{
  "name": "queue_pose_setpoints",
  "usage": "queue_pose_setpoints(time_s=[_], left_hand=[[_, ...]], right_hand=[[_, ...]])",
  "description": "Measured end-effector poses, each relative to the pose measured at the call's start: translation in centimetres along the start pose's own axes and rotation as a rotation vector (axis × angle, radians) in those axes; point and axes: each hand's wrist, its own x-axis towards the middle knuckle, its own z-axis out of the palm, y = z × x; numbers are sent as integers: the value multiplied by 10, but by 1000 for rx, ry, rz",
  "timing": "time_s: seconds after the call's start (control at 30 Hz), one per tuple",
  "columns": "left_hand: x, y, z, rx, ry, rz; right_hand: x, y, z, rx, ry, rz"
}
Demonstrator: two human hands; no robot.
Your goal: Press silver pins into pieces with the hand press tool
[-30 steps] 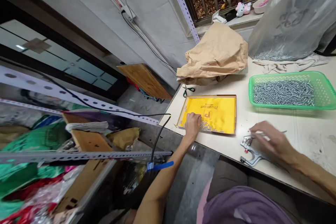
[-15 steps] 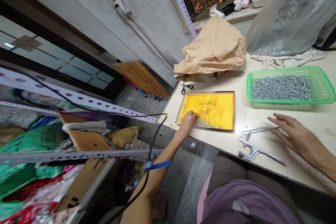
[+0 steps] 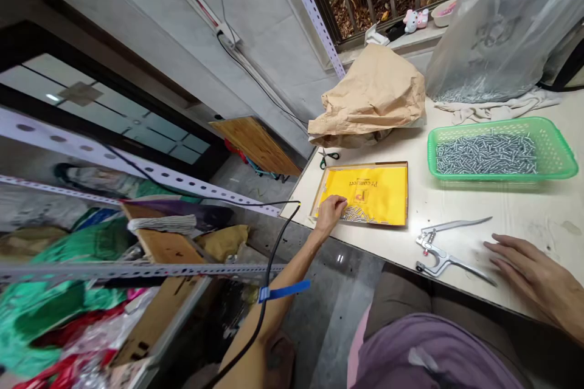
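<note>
My left hand [image 3: 331,214] is over the left front part of a shallow tray lined with yellow printed material [image 3: 385,194]. Its fingers are curled together beside a small pile of silver screw-like pieces [image 3: 358,214]; whatever is between the fingertips is too small to make out. A pair of silver hand pliers [image 3: 441,260] with spread handles lies flat on the table, a red bit showing at its jaw. My right hand [image 3: 531,270] rests at the table's right front, fingers stretched out and just apart from the plier handles, holding nothing.
A green basket [image 3: 554,152] holds many silver metal pieces. Behind stand a crumpled brown paper bag [image 3: 374,94] and a clear plastic bag [image 3: 488,42]. Green-handled scissors [image 3: 328,158] lie near the left edge. A black cable [image 3: 269,249] hangs by my left arm.
My right hand has drawn back to the right, away from the upper plier handle, which it was touching or nearly touching. My left hand has lifted slightly from the pieces. The camera view has shifted a little.
</note>
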Motion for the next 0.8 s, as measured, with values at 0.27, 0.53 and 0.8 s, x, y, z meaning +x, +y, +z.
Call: queue_pose_setpoints(time_s=[0.27, 0.53, 0.8], left_hand=[[-79, 89, 54, -625, -534, -220], [-88, 115, 87, -537, -703, -359], [-86, 118, 83, -393, -817, -360]], right_hand=[[5, -37, 5, -100, -186, -132], [1, -36, 20, -220, -249, -150], [1, -43, 16, -229, -279, -117]])
